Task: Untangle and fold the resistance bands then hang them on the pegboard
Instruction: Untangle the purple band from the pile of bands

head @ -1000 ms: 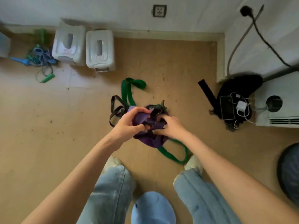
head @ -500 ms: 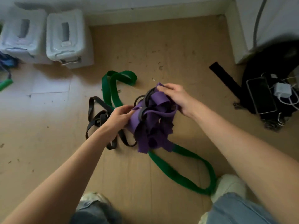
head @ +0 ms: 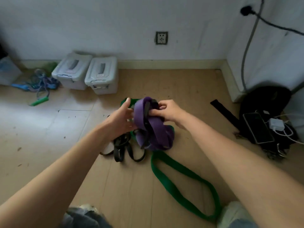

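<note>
Far left on the floor by the wall, a separate tangle of blue cords (head: 38, 83) with a green handle (head: 40, 101), then two lidded plastic storage boxes (head: 87, 74) side by side against the baseboard. No pegboard in view.

Mid-scene, the person's left hand (head: 120, 118) is spread wide, fingers straight, palm facing the bundle and just beside or brushing it; it grips nothing. Below it, thin black bands (head: 122, 148) lie looped on the floor.

The purple band (head: 153, 129) is bunched into a knot, lifted off the floor between the hands, with a black band threaded through its top. The right hand (head: 167, 111) pinches that top part, fingers curled round purple and black together. The green band (head: 184, 176) trails from under the knot, one long loop running near and right across the floor towards a shoe, another bit peeking out behind the left hand.

Handling, as a judgement: light, soft, floppy flat rubber, stretchy and grippy, so bands will drag on each other rather than slide. Pulling hard likely tightens the knot. Best hold seems a free outer loop of purple, easing the black strand out.

Far right: black bag (head: 266, 102), phone (head: 257, 127) and charger (head: 276, 125) on it.
</note>
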